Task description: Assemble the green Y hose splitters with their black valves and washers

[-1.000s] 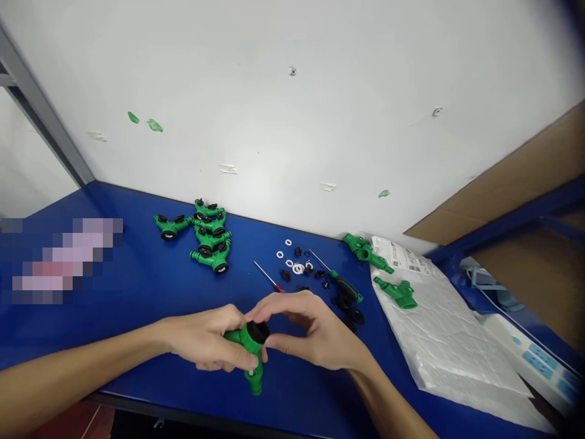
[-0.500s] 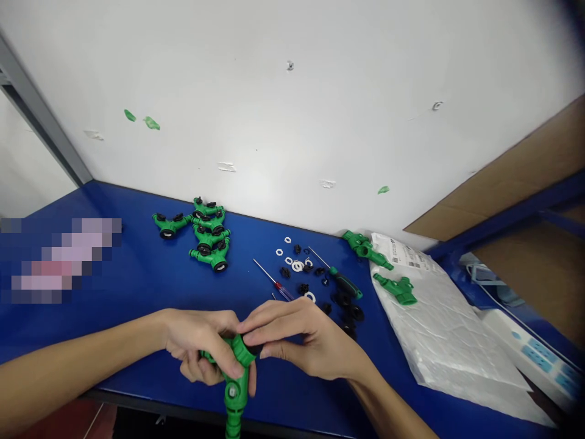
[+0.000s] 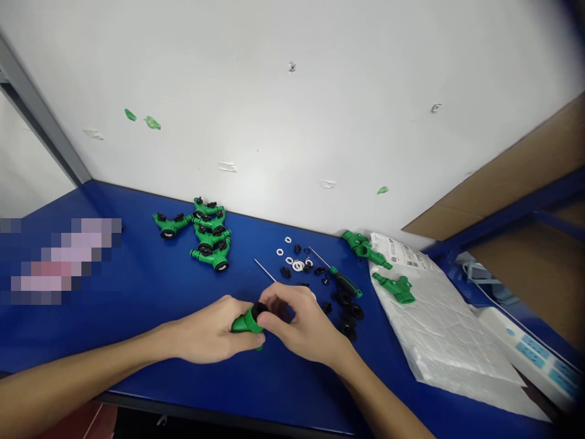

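My left hand (image 3: 208, 332) is wrapped round a green Y-shaped hose splitter (image 3: 242, 324), most of which is hidden by the palm and fingers. A black collar (image 3: 258, 309) sits at the splitter's wide end, facing right. On that collar my right hand (image 3: 308, 329) has its thumb and fingers closed. How firmly the collar is seated cannot be made out. Behind the right hand lie loose white washers (image 3: 298, 266), black plugs (image 3: 286, 272) and larger black collars (image 3: 350, 311). A screwdriver shaft (image 3: 265, 271) shows beyond the fingers, its handle covered.
Several green splitters with black valves (image 3: 214, 256) stand at the back left. A green-handled screwdriver (image 3: 346, 282) lies right of the small parts. Bare green splitter bodies (image 3: 400, 289) rest by a white plastic bag (image 3: 448, 329). A power strip (image 3: 532, 353) is far right; a white wall rises behind.
The splitter has been raised from the table's front edge and turned, its collar end now facing right. Both hands moved with it, and the right thumb and fingers now curl round the collar.
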Motion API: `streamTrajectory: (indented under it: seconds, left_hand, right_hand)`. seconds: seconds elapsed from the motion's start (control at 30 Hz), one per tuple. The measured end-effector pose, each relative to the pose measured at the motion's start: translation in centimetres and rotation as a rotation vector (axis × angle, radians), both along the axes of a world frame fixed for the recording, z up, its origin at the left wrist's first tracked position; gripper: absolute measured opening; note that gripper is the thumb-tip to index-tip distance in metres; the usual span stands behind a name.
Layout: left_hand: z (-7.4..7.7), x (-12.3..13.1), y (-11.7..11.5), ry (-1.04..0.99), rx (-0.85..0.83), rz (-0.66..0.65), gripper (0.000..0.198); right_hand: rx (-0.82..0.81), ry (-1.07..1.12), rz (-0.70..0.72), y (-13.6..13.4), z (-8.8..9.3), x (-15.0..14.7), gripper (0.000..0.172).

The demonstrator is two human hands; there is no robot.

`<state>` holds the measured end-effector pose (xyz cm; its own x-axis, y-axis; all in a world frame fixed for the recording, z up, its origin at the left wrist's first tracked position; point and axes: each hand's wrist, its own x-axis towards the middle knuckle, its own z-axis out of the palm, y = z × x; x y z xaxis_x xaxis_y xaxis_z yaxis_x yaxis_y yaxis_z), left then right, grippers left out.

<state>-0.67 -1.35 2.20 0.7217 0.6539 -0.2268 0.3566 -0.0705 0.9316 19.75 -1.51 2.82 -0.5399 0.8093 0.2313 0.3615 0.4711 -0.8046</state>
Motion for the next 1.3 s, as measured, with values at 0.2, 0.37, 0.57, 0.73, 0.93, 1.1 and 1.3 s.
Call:
streamTrajectory:
  seconds: [0.2,0.37,0.57,0.73,0.93,1.1,1.3]
  left_hand:
    - [0.3,-0.1,-0.2,0.025,0.077,-0.02,0.024]
    - [0.2,-0.3,-0.3,0.047,0.185,0.013,0.023]
    - [-0.4,-0.1,-0.7,0.11,0.281,0.127,0.018]
    - [-1.0,0.3,-0.8,-0.113,0.141,0.236,0.03]
    - [-0.7,0.5,0.1,-0.567,-0.572,0.487,0.049]
    - [-0.8,0.4,-0.1,-0.556,-0.66,0.287,0.036]
    - [-2.1,0.6,-0.9,-0.49,-0.169,0.492,0.032]
  right_hand:
    - [0.069,0.002,0.014,-0.2,0.0,-0.2,0.022]
    - [0.173,-0.106,0.094,-0.6,0.4,-0.3,0.027]
    - [0.576,-0.285,-0.211,-1.2,-0.6,-1.3,0.031]
    - [0.735,-0.441,-0.269,-0.7,-1.6,-1.1,0.032]
    - [0.839,-0.271,-0.258,0.3,-1.6,0.4,0.021]
    - [0.862,-0.215,-0.246,-0.1,-1.8,-0.3,0.032]
    - [0.234,-0.128,-0.326,-0.7,-2.2,-1.6,0.049]
